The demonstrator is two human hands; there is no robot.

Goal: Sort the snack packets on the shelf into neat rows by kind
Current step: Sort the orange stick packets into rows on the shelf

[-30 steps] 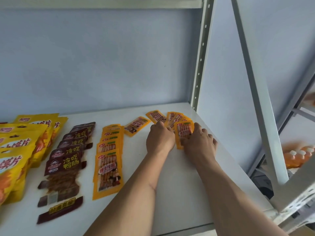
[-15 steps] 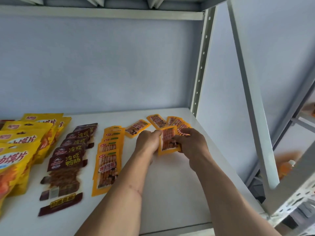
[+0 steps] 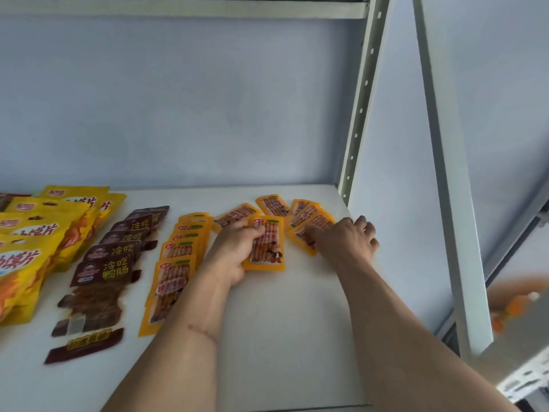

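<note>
My left hand grips a small orange snack packet by its left edge, holding it just over the white shelf. My right hand rests on another orange packet in a loose scatter of the same kind toward the back right; its fingertips are hidden. To the left lies a neat overlapping row of orange packets. Farther left runs a row of dark brown packets, then large yellow bags.
A perforated metal upright stands at the shelf's back right corner, and a slanted post crosses in front on the right. The blue wall closes the back. Blurred orange bottles show on a lower shelf at right.
The orange packet passed from both hands into my left hand alone. My right hand moved right and back onto another packet in the scatter.
</note>
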